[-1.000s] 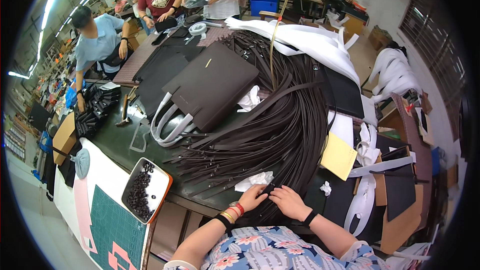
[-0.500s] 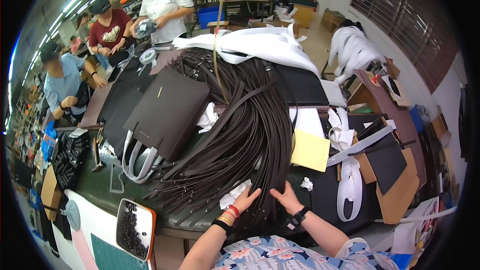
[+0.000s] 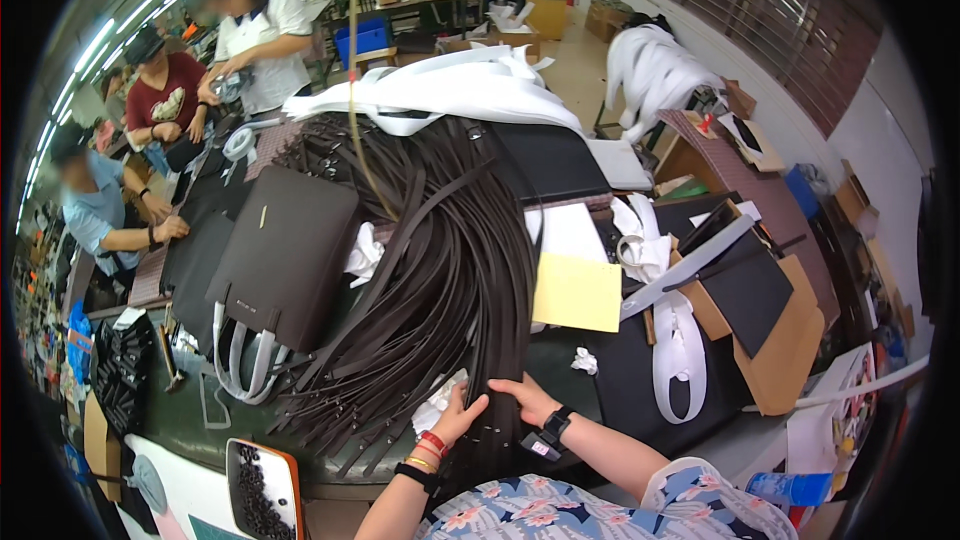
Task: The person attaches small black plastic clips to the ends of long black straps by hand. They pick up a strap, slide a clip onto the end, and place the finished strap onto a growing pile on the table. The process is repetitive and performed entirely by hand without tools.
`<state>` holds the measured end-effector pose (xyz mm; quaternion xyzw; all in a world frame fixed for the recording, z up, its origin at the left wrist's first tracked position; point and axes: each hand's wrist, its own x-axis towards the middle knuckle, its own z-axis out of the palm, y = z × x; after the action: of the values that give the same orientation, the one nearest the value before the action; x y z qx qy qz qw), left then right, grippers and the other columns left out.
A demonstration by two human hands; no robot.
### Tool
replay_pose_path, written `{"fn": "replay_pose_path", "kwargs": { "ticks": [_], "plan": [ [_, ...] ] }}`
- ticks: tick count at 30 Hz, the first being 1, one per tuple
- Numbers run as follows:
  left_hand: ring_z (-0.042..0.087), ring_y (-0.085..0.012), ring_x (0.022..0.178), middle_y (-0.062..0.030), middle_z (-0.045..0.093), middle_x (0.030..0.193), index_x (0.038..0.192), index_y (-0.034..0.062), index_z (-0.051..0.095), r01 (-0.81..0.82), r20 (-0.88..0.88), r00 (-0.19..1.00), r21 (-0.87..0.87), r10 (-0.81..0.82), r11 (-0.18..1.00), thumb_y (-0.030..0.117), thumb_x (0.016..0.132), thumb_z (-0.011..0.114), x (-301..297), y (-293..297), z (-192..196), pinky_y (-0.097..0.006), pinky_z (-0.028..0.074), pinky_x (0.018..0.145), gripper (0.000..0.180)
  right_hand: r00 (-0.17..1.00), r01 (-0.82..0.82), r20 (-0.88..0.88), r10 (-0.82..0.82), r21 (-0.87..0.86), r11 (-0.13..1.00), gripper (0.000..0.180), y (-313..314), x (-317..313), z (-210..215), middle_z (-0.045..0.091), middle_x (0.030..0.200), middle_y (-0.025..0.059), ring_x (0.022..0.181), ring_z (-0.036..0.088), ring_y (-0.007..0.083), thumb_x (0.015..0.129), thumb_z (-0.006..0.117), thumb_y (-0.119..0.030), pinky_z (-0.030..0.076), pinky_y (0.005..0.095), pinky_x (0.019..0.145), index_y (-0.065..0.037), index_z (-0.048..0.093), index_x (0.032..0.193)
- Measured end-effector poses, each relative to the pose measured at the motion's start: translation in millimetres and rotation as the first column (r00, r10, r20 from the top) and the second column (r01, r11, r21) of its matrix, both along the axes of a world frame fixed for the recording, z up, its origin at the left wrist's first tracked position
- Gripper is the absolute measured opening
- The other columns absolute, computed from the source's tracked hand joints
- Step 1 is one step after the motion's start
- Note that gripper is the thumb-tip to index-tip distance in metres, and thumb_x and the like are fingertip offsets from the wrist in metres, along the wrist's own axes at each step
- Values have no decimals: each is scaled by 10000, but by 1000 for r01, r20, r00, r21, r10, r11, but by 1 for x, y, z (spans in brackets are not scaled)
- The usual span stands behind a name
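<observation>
While the dark brown straps (image 3: 445,260) lie bundled across the green tabletop (image 3: 187,432), the left hand (image 3: 458,416) and the right hand (image 3: 530,404) contact their near end, thumbs almost meeting; finger closure cannot be determined. A brown handbag (image 3: 292,250) sits left of the straps, yellow paper (image 3: 578,292) right.

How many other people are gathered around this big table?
3, all by the table's far left side: a person in light blue, one in maroon behind, and one in white further right. Others may be hidden in the background.
</observation>
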<state>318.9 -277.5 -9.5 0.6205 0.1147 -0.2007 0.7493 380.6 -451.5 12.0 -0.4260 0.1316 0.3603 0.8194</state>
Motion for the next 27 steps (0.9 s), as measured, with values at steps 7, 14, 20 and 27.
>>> {"fn": "replay_pose_path", "kwargs": {
  "ticks": [7, 14, 20, 27],
  "plan": [
    [582, -224, 1096, -158, 576, 1227, 1343, -49, 418, 179, -202, 967, 102, -155, 979, 302, 718, 830, 15, 9, 28, -329, 480, 928, 827, 882, 193, 436, 181, -682, 706, 616, 15, -7, -8, 561, 1215, 150, 1105, 562, 231, 781, 772, -204, 473, 357, 934, 23, 467, 1266],
    [588, -216, 1063, -142, 599, 1171, 1260, -65, 471, 268, -19, 962, 234, -271, 935, 235, 642, 875, 17, -17, 73, -333, 478, 929, 796, 997, 76, 11, -77, 98, 992, 470, 0, -1, 2, 621, 1121, 96, 993, 613, 202, 794, 724, -95, 510, 349, 890, -5, 539, 1217],
    [511, -371, 1075, -226, 501, 1137, 1234, -32, 480, 99, 283, 859, 726, -427, 681, 242, 561, 854, 27, -33, 117, -396, 433, 942, 817, 985, 170, -81, -150, 394, 903, 423, -21, 1, 21, 636, 1137, 105, 1002, 629, 223, 791, 687, -73, 506, 378, 924, -13, 570, 1193],
    [558, -432, 1016, -282, 498, 1136, 1199, -113, 433, 293, 102, 763, 826, -639, 482, 292, 598, 834, 17, -29, 141, -420, 485, 883, 828, 967, 242, -200, -160, 512, 824, 584, -26, -37, 15, 604, 1228, 117, 1099, 597, 266, 737, 754, -124, 446, 419, 1018, -13, 532, 1265]
  ]
}}
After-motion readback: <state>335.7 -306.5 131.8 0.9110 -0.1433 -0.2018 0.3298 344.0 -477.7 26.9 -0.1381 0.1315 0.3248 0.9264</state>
